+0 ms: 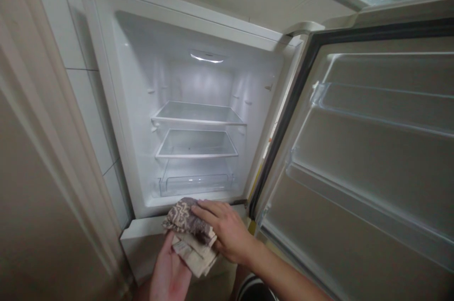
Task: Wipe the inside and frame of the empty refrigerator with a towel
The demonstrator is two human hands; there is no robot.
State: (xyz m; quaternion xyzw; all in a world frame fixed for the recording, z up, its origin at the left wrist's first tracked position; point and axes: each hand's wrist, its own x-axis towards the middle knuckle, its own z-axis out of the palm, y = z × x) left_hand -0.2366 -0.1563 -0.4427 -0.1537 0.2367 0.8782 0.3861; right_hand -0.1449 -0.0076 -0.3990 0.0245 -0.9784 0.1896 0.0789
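A folded cloth (pixel 191 232), beige with a grey-brown patterned part on top, is between my two hands in front of the fridge. My left hand (pixel 170 270) supports it from below, its fingers mostly hidden under the fabric. From the right, my right hand (pixel 227 230) grips the cloth, with fingers bent over its upper side. Just beyond stands the open fridge (pixel 138 78), lit inside, with an upper glass shelf (pixel 198 112), a lower glass shelf (pixel 196 144) and a clear drawer (pixel 195 185) at the bottom.
On the right the fridge door (pixel 354 159) stands wide open, with clear door bins (pixel 383 107) and a dark seal. Below the compartment is a closed white front (pixel 145 244). A pale door frame (pixel 46 126) and tiled wall (pixel 80 97) stand on the left.
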